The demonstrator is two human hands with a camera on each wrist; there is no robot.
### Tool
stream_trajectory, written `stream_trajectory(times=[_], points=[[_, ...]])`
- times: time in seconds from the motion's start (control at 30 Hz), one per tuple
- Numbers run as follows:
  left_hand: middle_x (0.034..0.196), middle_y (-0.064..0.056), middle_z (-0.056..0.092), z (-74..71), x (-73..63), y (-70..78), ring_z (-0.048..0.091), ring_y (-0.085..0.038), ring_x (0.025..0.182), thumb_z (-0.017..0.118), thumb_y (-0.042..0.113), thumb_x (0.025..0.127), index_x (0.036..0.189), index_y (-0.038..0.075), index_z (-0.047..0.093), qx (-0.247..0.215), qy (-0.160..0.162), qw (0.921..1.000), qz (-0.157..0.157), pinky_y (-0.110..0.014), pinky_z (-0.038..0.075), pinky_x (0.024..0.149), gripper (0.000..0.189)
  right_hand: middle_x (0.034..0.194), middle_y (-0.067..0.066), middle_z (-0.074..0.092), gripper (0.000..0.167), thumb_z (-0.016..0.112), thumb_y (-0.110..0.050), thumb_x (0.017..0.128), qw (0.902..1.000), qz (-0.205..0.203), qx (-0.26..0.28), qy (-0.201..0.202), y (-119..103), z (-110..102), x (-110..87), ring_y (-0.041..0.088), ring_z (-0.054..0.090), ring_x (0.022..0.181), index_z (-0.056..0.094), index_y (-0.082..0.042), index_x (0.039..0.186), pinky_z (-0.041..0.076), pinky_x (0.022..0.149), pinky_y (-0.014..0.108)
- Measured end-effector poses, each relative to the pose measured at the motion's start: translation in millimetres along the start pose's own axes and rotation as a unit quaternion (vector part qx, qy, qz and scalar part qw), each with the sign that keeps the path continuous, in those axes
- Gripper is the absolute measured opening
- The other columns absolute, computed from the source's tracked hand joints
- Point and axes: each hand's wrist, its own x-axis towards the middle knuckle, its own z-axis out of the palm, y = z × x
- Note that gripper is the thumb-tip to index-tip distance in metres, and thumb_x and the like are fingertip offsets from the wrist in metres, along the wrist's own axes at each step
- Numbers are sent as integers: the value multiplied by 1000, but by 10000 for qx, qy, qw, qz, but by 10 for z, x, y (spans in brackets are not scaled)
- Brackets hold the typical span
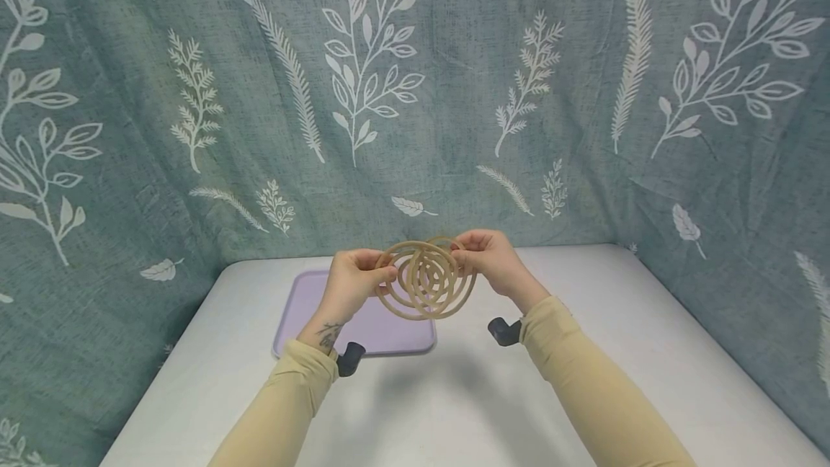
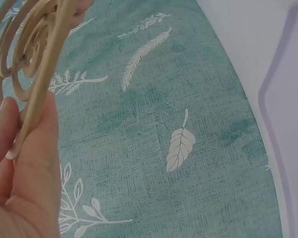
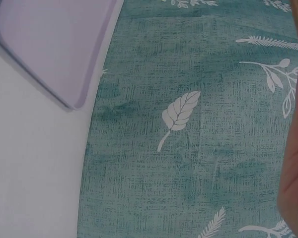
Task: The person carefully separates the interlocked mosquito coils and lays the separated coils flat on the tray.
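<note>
A tan rattan trivet of nested, overlapping rings (image 1: 418,279) is held up above the table, between both hands in the head view. My left hand (image 1: 350,283) pinches its left edge, thumb in front and fingers behind. On the opposite side, my right hand (image 1: 489,264) pinches the upper right rim between thumb and fingers. The left wrist view shows the trivet (image 2: 50,62) nearly edge-on, with the left thumb and fingers around its rim. Only a strip of the right hand (image 3: 295,183) shows at the right border of its wrist view.
A lilac tray (image 1: 353,349) lies on the white table (image 1: 558,395), behind and below the left hand. Green cloth with white leaf prints (image 1: 454,186) hangs at the back and both sides. Dark wrist-camera mounts (image 1: 351,359) stick out at the sleeve cuffs.
</note>
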Motion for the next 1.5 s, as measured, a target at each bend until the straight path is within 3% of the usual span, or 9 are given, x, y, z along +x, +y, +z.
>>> stream_trajectory(times=[0.13, 0.33, 0.57, 0.67, 0.8, 0.97, 1.13, 1.3, 1.5], points=[[81, -8, 69, 1, 5, -9, 67, -13, 71, 69, -2, 79, 98, -8, 67, -386, -21, 9992, -29, -34, 58, 66, 20, 71, -5, 68, 13, 64, -3, 84, 9991, 72, 372, -170, 16, 12, -7, 8, 64, 60, 67, -15, 82, 56, 57, 26], [79, -3, 68, -17, 11, 4, 67, -11, 72, 67, -2, 81, 102, -11, 62, -822, -183, 9964, -67, -32, 58, 67, 23, 69, -4, 68, 19, 56, 2, 88, 9894, 418, 954, -1016, 47, 55, -43, 7, 63, 58, 64, -15, 90, 53, 53, 21], [86, 0, 68, -14, 4, -38, 68, -14, 77, 58, -7, 86, 126, -2, 50, -1540, -1260, 9794, -346, -37, 57, 74, 41, 73, -3, 69, 13, 60, -2, 86, 9882, 186, 1265, -841, 90, 91, -47, 7, 65, 62, 65, -14, 90, 54, 55, 21], [88, -8, 69, 3, 5, -80, 69, -16, 73, 57, -7, 86, 131, 2, 46, -1294, -1539, 9790, -325, -40, 58, 71, 47, 74, -3, 69, 19, 56, 3, 88, 9903, 251, 1184, -687, 99, 83, -39, 8, 65, 63, 64, -14, 89, 55, 57, 23], [88, -19, 69, 2, 18, -82, 69, -18, 69, 60, -4, 85, 125, -2, 52, -678, -1504, 9862, -129, -40, 58, 68, 40, 73, -3, 69, 26, 50, 8, 88, 9946, 259, 837, -558, 101, 40, -29, 8, 65, 62, 63, -14, 89, 56, 58, 25], [87, -21, 69, -31, 52, -31, 70, -20, 69, 61, -3, 85, 121, -3, 54, -257, -1512, 9881, -70, -40, 58, 66, 36, 73, -2, 69, 16, 58, 5, 86, 9973, 176, 506, -496, 71, -2, -14, 10, 66, 61, 61, -10, 92, 57, 58, 26], [88, -25, 68, -75, 101, 29, 70, -22, 70, 62, -2, 85, 121, 0, 55, 192, -1588, 9871, -121, -39, 58, 65, 37, 74, -1, 69, 14, 57, 7, 86, 9982, 330, 159, -477, 15, -7, 24, 11, 67, 63, 57, -2, 96, 57, 57, 26], [89, -26, 67, -100, 138, 117, 69, -21, 68, 61, -3, 85, 120, -2, 56, 526, -1688, 9839, -265, -38, 58, 64, 36, 75, 0, 68, 18, 55, 9, 85, 9961, 538, -190, -670, -43, -34, 74, 12, 65, 62, 53, 6, 103, 56, 56, 26], [87, -23, 68, -96, 147, 191, 69, -19, 67, 62, -1, 85, 110, -7, 59, 636, -1746, 9812, -528, -37, 58, 63, 25, 78, 0, 69, 14, 59, 1, 86, 9907, 554, -27, -1241, -86, -27, 111, 13, 65, 68, 64, -10, 93, 56, 62, 30]])
